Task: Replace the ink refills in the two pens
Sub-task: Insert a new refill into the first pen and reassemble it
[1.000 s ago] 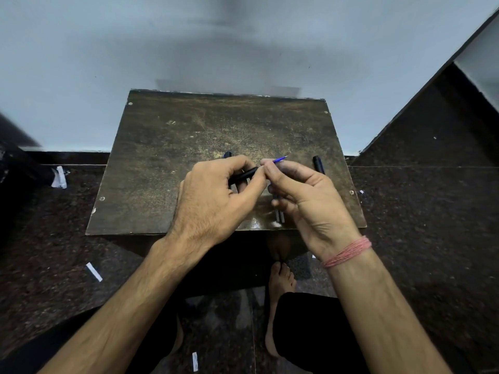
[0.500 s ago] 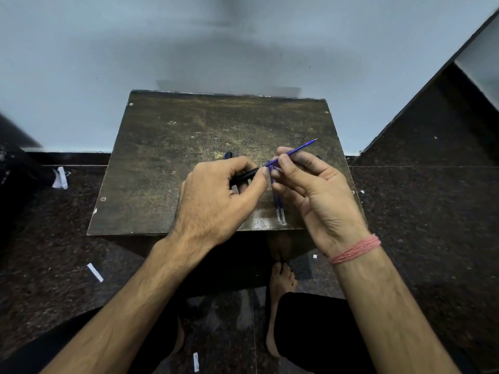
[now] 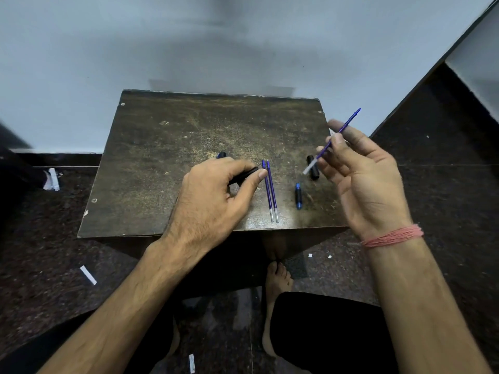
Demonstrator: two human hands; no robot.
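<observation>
Near the table's front edge: both hands busy, far half bare.
Left hand grips a black pen barrel; right hand, over the right edge, pinches a blue refill aloft. Two refills lie paired between hands, a blue-tipped piece just right.

Pen barrel mostly hidden inside left hand

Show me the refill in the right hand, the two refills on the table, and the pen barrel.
Held refill (image 3: pixel 340 132), head view, blue shaft.
Two refills (image 3: pixel 270 193), head view, shafts' middle.
Pen barrel (image 3: pixel 244 175), head view, black end protruding.
</observation>
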